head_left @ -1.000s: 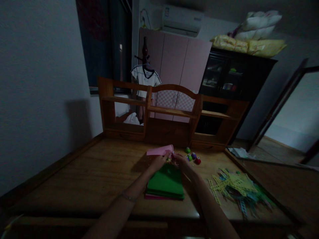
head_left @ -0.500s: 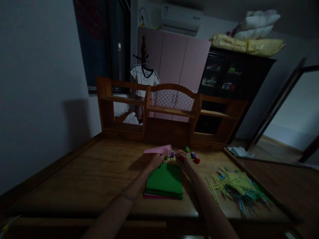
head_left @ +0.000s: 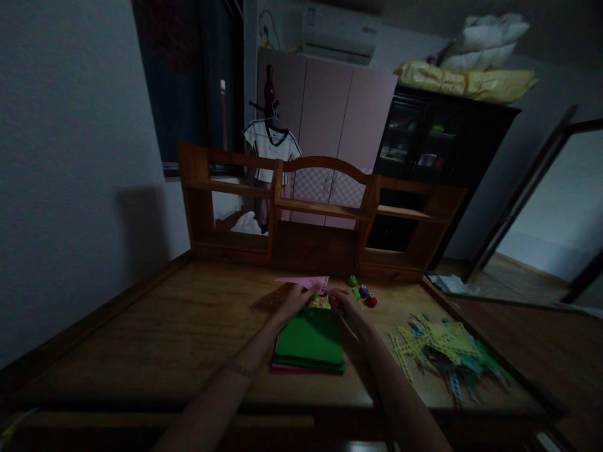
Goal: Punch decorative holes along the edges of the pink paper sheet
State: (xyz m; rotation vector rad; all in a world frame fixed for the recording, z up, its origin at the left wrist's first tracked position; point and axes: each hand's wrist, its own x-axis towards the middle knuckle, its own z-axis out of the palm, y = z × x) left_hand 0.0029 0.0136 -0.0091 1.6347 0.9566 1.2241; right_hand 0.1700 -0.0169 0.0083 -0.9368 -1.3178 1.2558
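Note:
My left hand (head_left: 298, 299) is closed on a pink sheet (head_left: 301, 284), held raised above the desk, with a row of small holes along its right edge. My right hand (head_left: 346, 302) is at that edge with its fingers pinched; what they hold is hard to make out in the dim light. A bit of red shows beneath the right fingers. Below both hands lies a stack of green sheets (head_left: 308, 342) with pink ones at its bottom. Small pale scraps (head_left: 321, 302) are scattered between the hands and the stack.
Right of my right hand stand small round coloured pieces: green (head_left: 353, 280), purple (head_left: 363, 291) and red (head_left: 371, 300). Farther right is a heap of perforated yellow and green strips (head_left: 443, 345). A wooden shelf (head_left: 320, 208) borders the desk's back.
My right hand has moved left to the pink sheet's punched edge. The sheet has tilted a little, and more of the pale scraps show below it.

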